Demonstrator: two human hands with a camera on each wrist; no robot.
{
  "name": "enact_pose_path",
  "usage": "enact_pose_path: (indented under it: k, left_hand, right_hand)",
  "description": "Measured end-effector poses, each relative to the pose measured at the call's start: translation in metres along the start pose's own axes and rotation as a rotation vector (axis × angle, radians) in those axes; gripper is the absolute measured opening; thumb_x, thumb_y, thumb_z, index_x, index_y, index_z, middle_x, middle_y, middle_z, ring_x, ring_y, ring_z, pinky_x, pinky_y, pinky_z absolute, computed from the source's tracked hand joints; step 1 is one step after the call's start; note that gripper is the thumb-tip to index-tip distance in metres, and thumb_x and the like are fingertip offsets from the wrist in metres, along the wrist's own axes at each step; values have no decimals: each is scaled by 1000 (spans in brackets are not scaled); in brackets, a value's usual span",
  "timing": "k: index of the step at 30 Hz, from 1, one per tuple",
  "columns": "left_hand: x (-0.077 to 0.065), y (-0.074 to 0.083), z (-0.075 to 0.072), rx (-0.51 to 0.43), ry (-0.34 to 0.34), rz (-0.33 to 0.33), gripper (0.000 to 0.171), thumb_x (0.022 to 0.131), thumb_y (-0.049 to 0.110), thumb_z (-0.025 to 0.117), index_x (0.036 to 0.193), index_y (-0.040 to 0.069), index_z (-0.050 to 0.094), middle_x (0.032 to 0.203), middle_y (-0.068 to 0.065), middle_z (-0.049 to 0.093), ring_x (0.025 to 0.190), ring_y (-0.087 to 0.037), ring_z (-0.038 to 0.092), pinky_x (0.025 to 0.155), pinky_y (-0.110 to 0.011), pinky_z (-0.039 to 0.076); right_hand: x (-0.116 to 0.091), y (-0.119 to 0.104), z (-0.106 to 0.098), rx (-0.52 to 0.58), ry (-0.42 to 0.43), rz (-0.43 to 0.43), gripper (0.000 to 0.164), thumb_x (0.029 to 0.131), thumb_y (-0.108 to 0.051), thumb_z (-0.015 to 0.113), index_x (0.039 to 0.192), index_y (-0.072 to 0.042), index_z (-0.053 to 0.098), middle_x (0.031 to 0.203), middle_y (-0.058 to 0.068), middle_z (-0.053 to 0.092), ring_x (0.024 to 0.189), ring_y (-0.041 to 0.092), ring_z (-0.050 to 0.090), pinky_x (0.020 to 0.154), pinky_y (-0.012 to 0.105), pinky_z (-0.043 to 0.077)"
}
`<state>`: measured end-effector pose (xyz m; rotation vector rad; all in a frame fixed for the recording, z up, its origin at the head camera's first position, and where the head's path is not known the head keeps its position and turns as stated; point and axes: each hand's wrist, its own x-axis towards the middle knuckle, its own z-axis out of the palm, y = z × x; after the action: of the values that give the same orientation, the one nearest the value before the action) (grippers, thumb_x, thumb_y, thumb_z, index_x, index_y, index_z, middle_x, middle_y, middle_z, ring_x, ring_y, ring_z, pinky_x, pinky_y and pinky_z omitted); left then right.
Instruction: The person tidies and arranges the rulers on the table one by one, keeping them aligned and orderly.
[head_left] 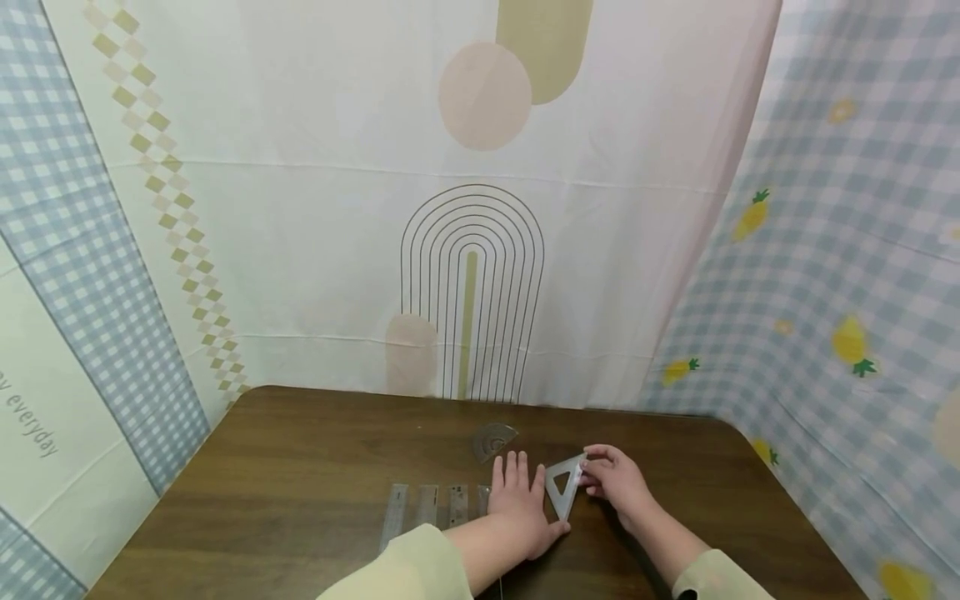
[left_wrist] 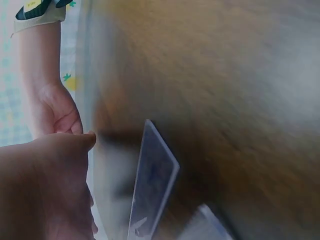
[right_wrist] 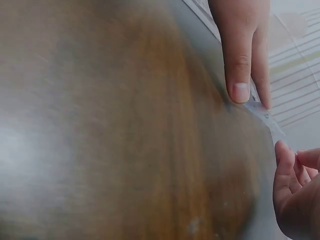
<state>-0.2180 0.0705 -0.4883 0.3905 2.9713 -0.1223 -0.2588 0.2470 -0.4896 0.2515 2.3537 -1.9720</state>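
Note:
A clear triangular set square (head_left: 557,477) with a triangular cutout stands over the table between both hands. My right hand (head_left: 618,483) pinches its upper right corner between thumb and fingers. My left hand (head_left: 519,508) lies palm down with fingers stretched forward, its index finger by the set square's left corner and its thumb at the lower one. In the right wrist view the set square (right_wrist: 266,116) shows as a thin clear edge between the two hands. Beside and partly under the left hand are several clear rulers (head_left: 427,504) in a row.
A clear protractor (head_left: 495,442) lies just beyond the left hand's fingertips. The brown wooden table (head_left: 285,467) reaches back to a patterned curtain (head_left: 322,250). A checked cloth (head_left: 825,275) with pineapples hangs on the right side.

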Motion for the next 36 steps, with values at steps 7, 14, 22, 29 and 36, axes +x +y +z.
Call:
enact_pose_path:
  k: [7,14,22,29,36]
  left_hand:
    - [-12,-12,4,-36,-45,54,93,83,86,36,158,33,24,165,-7,14,152,-27,8,120,-49,5]
    - [-29,-24,3,-52,-70,128,92,83,85,39,157,34,27,165,-7,16,152,-26,9,120,-50,6]
    - [-41,-33,11,-46,-75,191,91,83,85,40,157,34,28,164,-5,18,152,-26,11,120,-49,8]
    - [-50,-40,9,-46,-69,241,88,83,83,43,157,36,29,164,-5,20,151,-27,12,120,-49,10]
    - [-57,-46,5,-43,-90,281,86,84,81,45,156,38,28,164,-2,19,152,-25,11,120,-49,9]
  right_hand:
    - [-18,4,3,31,-31,43,30,99,-6,58,126,5,51,90,9,71,79,20,69,62,27,54]
    - [-36,11,1,45,-129,69,31,100,-10,57,124,6,46,94,9,70,84,21,70,68,31,56]
    - [-54,16,1,98,-223,68,28,99,-9,57,120,4,44,94,8,69,86,21,70,72,32,57]
    - [-68,19,2,121,-256,71,29,99,-10,57,119,4,42,96,8,68,88,21,71,74,33,57]
    - [-78,20,2,150,-279,114,27,97,-10,60,115,1,43,96,7,68,89,22,71,74,35,58]
